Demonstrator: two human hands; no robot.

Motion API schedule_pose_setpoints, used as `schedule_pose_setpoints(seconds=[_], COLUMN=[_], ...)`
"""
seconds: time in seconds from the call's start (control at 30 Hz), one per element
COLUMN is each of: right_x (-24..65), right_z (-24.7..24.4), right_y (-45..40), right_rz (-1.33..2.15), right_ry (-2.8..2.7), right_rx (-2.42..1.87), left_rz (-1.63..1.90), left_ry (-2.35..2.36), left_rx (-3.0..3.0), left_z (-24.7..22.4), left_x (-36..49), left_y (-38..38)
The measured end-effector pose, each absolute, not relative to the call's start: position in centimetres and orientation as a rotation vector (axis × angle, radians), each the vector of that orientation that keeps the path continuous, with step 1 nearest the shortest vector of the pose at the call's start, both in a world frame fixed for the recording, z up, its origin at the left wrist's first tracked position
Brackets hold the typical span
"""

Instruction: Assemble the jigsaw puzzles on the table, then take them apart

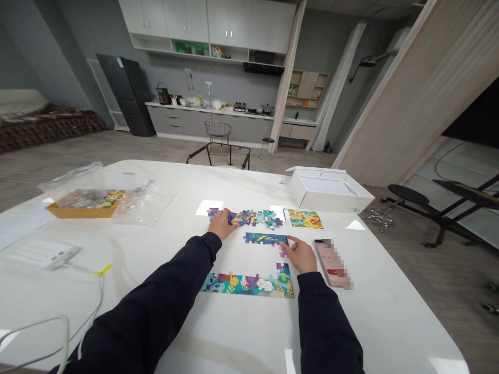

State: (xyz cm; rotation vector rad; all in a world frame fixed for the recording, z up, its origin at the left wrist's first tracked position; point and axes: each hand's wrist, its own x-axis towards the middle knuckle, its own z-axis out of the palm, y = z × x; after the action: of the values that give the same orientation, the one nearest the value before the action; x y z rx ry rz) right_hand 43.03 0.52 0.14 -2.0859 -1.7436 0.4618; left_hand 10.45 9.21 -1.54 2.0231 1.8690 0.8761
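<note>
My left hand (222, 224) rests its fingertips on the left end of a loose cluster of colourful jigsaw pieces (255, 219). I cannot tell whether it grips one. My right hand (301, 254) pinches a pinkish jigsaw piece (283, 251) at the right end of a short joined blue strip (265, 239). Nearer me lies a longer joined section (245, 284) with flowers and a white rabbit. A small picture card (305, 218) showing animals lies beyond my right hand. Dark sleeves cover both my forearms.
The white table (249, 337) has a white open box (331, 189) at its far right and a phone (333, 262) beside my right hand. At the left are a cardboard tray (83, 204), plastic bags (142, 204), a white device (42, 253) and cables.
</note>
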Motion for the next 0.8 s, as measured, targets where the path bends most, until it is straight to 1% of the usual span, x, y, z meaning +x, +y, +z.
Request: schedule_pose_setpoints(seconds=[0.23,0.3,0.4,0.47,0.8], right_x=[43.1,43.0,43.0,43.0,43.1], right_z=[-0.1,-0.1,0.1,0.2,-0.1], right_y=[0.5,0.4,0.4,0.4,0.5], right_rz=[0.452,0.457,0.466,0.467,0.474], right_ry=[-1.740,-1.744,-1.743,-1.737,-1.726], right_rx=[-2.069,-2.070,-2.074,-2.078,-2.060], left_rz=[0.901,0.885,0.771,0.693,0.537], left_ry=[1.780,1.623,1.329,1.242,1.325], left_rx=[2.051,2.162,2.342,2.396,2.552], left_z=[-1.1,-0.8,-0.7,-0.8,-0.6], left_x=[10.2,10.1,10.0,10.0,10.4], left_y=[8.2,7.1,5.3,4.4,4.3])
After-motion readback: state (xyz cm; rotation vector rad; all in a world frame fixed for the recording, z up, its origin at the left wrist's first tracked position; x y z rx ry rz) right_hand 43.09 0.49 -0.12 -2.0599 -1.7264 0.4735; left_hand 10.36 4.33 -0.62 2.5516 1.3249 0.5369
